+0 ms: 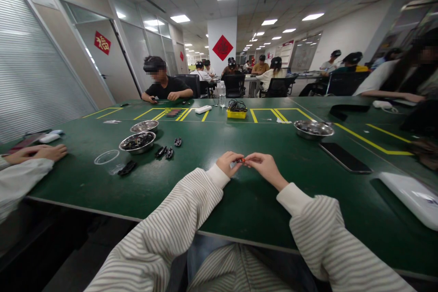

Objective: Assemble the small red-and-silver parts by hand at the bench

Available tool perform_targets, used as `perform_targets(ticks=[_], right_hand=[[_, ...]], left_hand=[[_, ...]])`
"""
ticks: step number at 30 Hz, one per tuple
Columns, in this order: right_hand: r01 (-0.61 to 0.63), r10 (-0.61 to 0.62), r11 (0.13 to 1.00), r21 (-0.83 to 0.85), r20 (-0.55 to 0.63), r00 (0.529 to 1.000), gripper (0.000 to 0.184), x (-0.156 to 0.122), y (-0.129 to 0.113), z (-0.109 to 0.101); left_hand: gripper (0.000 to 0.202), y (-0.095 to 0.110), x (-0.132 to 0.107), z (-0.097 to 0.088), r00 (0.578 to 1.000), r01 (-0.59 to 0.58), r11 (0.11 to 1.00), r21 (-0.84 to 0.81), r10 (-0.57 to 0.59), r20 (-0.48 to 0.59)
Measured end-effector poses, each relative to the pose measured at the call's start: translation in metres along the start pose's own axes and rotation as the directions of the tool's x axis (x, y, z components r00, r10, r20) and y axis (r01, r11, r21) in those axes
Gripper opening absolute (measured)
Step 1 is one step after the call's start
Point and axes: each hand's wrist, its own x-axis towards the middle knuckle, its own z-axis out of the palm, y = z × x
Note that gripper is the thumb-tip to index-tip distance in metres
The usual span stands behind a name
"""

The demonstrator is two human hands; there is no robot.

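Sitting at a big green counter [239, 205], its near edge right below the striped sleeves. Plenty of bare green in front of the left grip [228, 163] and the right grip [265, 167], and on both sides too.

Off to the left, well apart: a left bowl [137, 142] full of black bits, a back bowl [144, 126] just behind it, a clear lid [106, 157], and loose black clips [167, 151] lying on the green. Off to the right, well apart: a right bowl [314, 129], a phone [344, 157] lying flat, and a white case [414, 196] near the right edge. At the far left edge, another person's hands [37, 151], resting on the counter. Far across: a yellow box [236, 113] and a bottle [222, 93].

Both grips close together in the middle, just above the counter, fingertips meeting. Both clenched on a tiny orange part [242, 160], pinched between thumbs and fingers. Orange part right between the two grips, touching both, mostly hidden by fingers. Too small to tell its shape.
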Motion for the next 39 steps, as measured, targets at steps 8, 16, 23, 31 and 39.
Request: perform_targets(ticks=[8,16,23,31,39], right_hand=[[0.018,-0.009,0.989,-0.148,0.058,0.998,0.02,0.004,0.005,-0.004],[0.059,-0.009,0.941,-0.333,0.149,0.989,0.035,0.001,0.004,-0.002],[0.052,0.015,0.929,-0.365,0.177,0.984,0.032,0.001,0.009,-0.003],[0.048,0.03,0.927,-0.373,0.201,0.979,0.031,0.001,0.008,-0.001],[0.064,0.025,0.922,-0.382,0.224,0.974,0.031,0.001,0.009,-0.002]], left_hand=[[0.019,-0.003,-0.002,0.001,1.0,0.017,0.999,0.039,-0.017,0.009],[0.021,-0.064,0.003,-0.031,0.903,0.39,0.799,0.458,-0.429,-0.021],[0.024,-0.114,-0.007,-0.074,0.599,0.555,0.413,0.722,-0.801,-0.003],[0.03,-0.109,-0.006,-0.072,0.536,0.56,0.364,0.744,-0.844,0.009],[0.028,-0.101,-0.009,-0.07,0.514,0.592,0.266,0.761,-0.851,-0.102]])
